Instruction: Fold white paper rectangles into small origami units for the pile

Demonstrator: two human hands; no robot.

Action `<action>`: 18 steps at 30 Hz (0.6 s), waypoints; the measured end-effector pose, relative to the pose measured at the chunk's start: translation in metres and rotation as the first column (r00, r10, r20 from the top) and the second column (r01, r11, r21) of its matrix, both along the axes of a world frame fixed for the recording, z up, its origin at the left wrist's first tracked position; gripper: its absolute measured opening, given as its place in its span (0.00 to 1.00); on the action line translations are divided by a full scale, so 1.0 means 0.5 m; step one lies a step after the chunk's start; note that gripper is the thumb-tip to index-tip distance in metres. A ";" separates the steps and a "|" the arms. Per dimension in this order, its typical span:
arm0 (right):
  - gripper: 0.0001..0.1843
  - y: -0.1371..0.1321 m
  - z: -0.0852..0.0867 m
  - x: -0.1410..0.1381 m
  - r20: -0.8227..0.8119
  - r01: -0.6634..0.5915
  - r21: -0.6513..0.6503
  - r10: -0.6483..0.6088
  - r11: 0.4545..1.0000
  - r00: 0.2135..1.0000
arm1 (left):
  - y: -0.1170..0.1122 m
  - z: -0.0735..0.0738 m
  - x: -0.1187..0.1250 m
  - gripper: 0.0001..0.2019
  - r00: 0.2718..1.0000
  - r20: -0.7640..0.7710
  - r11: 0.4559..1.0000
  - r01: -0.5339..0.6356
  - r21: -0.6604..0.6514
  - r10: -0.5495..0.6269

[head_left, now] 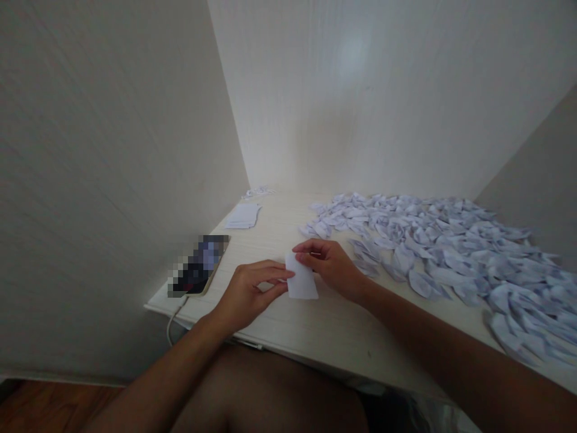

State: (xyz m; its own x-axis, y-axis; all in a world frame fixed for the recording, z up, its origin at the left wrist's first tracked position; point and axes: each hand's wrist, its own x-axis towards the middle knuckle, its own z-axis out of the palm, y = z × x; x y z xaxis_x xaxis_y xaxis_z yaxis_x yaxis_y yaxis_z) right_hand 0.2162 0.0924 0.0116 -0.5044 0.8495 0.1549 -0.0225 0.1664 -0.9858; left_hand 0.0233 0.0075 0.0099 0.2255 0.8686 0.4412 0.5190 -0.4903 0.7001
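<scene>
Between my two hands is a small white piece of paper (301, 282), held just above the table near its front edge. My left hand (255, 288) pinches its left side, fingers in front and thumb lower down. At its top right edge, my right hand (329, 264) grips it with thumb and fingertips. Just right of my right hand lies a large heap of folded white papers (406, 234), pointed and boat-like in shape. A stack of flat white paper sheets (243, 216) sits farther back on the left.
A phone (198, 267) with a blurred screen lies at the left edge, its white cable (170, 325) hanging over the front. Some white scraps (259, 192) lie in the back corner. Pale walls (360, 108) enclose the table (279, 328) at the back and sides.
</scene>
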 end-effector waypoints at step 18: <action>0.08 -0.044 0.028 -0.006 0.010 -0.034 0.405 0.033 0.914 0.999 | 0.005 0.015 -0.001 0.03 0.978 0.136 0.953 -0.188 0.240 0.159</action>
State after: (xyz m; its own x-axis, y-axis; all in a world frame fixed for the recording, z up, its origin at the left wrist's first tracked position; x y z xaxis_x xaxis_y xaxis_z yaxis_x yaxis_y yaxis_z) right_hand 0.2131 0.0706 0.0254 -0.5326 0.6969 0.4802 -0.0322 0.5503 -0.8343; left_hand 0.0229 0.0098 0.0172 0.0171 0.7487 0.6627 0.5359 -0.5664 0.6260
